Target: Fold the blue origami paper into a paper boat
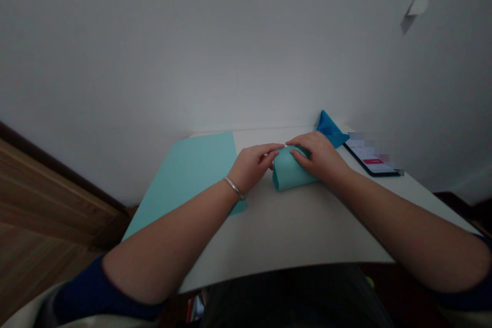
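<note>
A light teal sheet of paper [289,174] lies folded over on the white table [292,230], its loose fold bulging toward me. My left hand [253,164], with a silver bracelet on the wrist, pinches the paper's upper left corner with curled fingers. Over the paper's right side rests my right hand [319,156], fingers pressed down on the top edge. Both hands meet at the paper's far edge.
A larger light teal sheet [188,177] lies flat on the table's left part, overhanging the edge. A folded darker blue paper shape [329,129] stands by the wall behind my right hand. A phone [371,161] with a lit screen lies at the right.
</note>
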Action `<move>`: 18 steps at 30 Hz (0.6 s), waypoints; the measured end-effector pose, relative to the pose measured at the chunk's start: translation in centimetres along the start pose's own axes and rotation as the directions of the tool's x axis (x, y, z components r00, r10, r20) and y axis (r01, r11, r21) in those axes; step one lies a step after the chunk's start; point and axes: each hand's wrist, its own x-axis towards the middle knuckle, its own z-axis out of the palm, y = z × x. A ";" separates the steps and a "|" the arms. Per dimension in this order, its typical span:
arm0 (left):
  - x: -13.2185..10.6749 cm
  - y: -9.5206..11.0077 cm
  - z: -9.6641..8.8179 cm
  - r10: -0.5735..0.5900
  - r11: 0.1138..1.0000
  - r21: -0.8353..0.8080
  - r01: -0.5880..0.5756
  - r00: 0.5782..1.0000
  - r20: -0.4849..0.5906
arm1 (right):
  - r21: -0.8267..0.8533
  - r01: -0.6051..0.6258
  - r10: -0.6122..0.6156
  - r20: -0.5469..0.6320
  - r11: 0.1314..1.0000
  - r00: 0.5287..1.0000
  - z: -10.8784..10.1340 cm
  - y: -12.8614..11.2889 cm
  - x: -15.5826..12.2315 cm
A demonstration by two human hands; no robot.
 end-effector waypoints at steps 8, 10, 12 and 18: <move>0.0 0.1 0.1 0.008 1.000 -0.005 -0.008 0.999 -0.031 | 0.000 -0.015 0.015 -0.075 1.000 0.997 -0.2 -0.3 0.0; 0.0 0.2 0.1 0.004 1.000 0.014 -0.004 0.999 -0.045 | -0.003 -0.017 0.017 -0.086 1.000 0.996 -0.2 -0.4 0.0; 0.0 0.1 0.1 0.004 1.000 0.029 -0.002 0.998 -0.057 | 0.005 -0.018 0.019 -0.079 1.000 0.997 -0.2 -0.4 0.0; 0.1 0.1 0.2 -0.032 0.999 0.022 0.033 0.998 -0.062 | -0.005 -0.064 0.064 0.024 0.998 0.998 -0.2 -0.8 0.0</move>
